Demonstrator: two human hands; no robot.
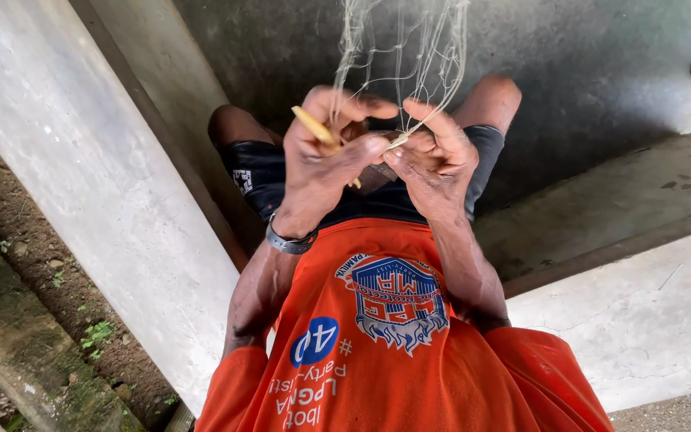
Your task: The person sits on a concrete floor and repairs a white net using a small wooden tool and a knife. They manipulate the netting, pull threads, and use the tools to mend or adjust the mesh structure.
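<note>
We hold both hands raised close together in the upper middle of the frame, forearms running up from the orange shirt [393, 352] at the bottom. Our left hand [325, 152] is curled shut around a pale yellow netting needle [313, 126], whose tip sticks out toward the upper left; a dark wristband [289, 242] circles that wrist. Our right hand [433, 156] is bent at the knuckles, thumb and fingers pinched on a strand of the thin pale fishing net [409, 56], which hangs down from the top edge to our fingertips. The two hands touch at the thumbs. Behind them lie our knees and the grey concrete floor [601, 64].
</note>
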